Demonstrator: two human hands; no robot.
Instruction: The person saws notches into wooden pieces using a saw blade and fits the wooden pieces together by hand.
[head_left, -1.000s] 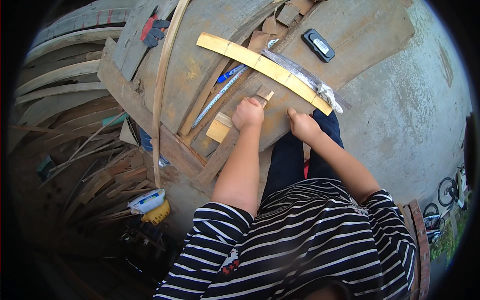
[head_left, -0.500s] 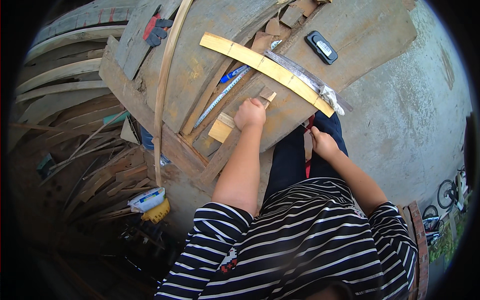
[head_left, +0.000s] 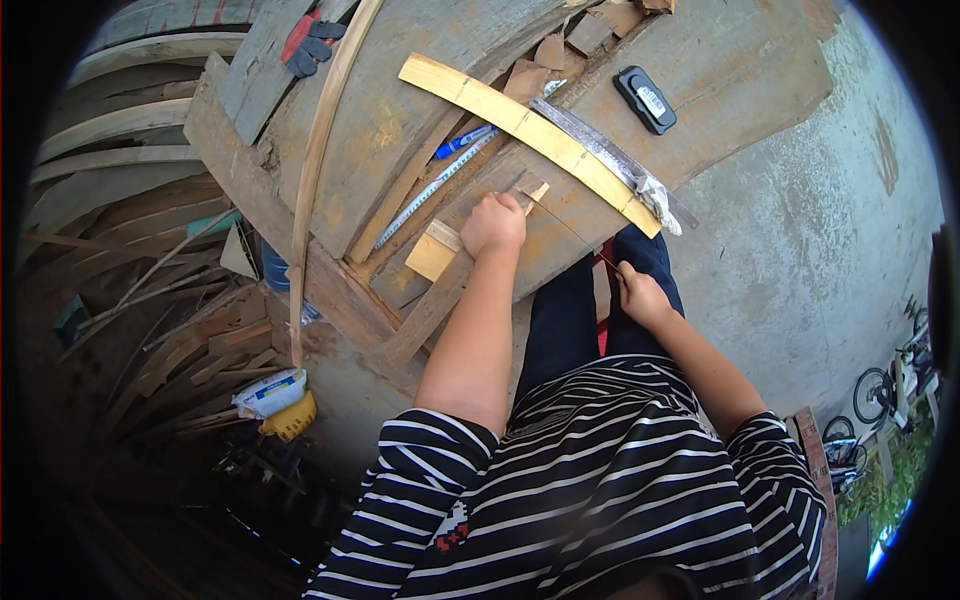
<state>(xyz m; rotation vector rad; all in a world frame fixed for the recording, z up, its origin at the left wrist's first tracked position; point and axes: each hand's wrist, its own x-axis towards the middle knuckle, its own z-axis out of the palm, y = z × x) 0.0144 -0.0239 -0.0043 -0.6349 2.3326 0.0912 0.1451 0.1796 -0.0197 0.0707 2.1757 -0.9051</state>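
Note:
My left hand is closed round a small wooden piece, whose end shows past my knuckles on the board-topped bench. My right hand is closed in front of my thigh. From its fingers a thin dark strand runs up toward the wooden piece; whether it is a string, a wire or a narrow blade I cannot tell. A pale yellow wood block lies beside my left wrist. Beyond my hands lies a curved yellow wood strip, with a clear ruler-like strip along its far side.
A blue marker and a measuring tape strip lie between boards. A black case rests at the far right, a red-grey glove at the far left. One long wood strip crosses the bench edge. Scrap wood is piled left.
The thin strand now shows stretched between the wooden piece and my right hand. My right hand is slightly lower in the picture. My left hand keeps its grip while the whole view shifts a little.

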